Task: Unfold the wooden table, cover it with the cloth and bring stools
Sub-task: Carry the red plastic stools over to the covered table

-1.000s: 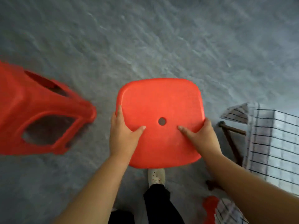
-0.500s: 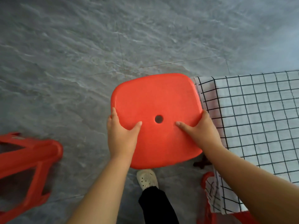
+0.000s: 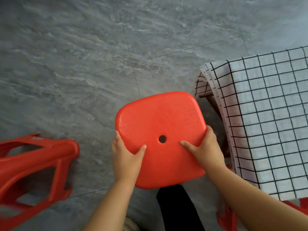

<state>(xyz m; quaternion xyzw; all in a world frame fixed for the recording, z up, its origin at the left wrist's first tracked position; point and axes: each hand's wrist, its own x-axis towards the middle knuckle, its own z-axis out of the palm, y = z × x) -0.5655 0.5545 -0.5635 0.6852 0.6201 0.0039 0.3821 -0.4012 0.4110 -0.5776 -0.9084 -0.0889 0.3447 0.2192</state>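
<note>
I hold a red plastic stool (image 3: 160,120) by its seat, seen from above, with a small round hole near the seat's middle. My left hand (image 3: 125,157) grips the seat's left edge, thumb on top. My right hand (image 3: 205,147) grips the right edge the same way. The stool is just left of the table, which is covered by a white cloth with a black grid (image 3: 270,117). A dark wooden table leg (image 3: 215,105) shows under the cloth's corner. The stool's legs are hidden beneath the seat.
A second red stool (image 3: 33,174) lies tilted on the grey stone floor (image 3: 100,64) at the lower left. Part of a third red stool (image 3: 228,219) shows under the cloth at the lower right. My dark trouser leg (image 3: 176,209) is below the seat.
The view has swung right: the covered table now fills the right side. The held stool sits lower in view, beside the table corner. Both grips are unchanged.
</note>
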